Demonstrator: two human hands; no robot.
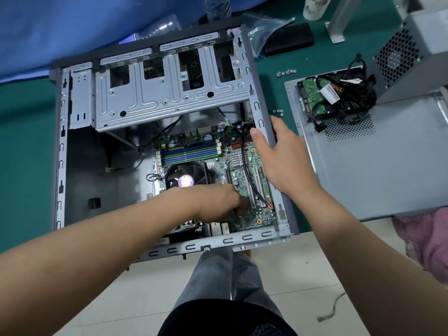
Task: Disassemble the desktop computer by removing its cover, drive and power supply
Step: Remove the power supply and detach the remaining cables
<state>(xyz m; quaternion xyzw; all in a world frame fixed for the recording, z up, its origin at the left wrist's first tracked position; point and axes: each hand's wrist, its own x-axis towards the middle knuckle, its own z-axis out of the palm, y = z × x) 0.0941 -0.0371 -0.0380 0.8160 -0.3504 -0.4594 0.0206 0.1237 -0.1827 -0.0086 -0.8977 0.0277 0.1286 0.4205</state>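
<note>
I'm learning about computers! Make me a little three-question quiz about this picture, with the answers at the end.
1. True or false: the side cover is still fastened on the computer case.
2. Where does the hard drive lie? A) inside the case B) on the removed cover C) on the floor
3. Fill in: the right hand grips the case's ____ edge, while the left hand holds a dark tool down on the motherboard.

Key:
1. False. The cover lies flat on the green table, right of the case.
2. B, beside the power supply.
3. Right.
</note>
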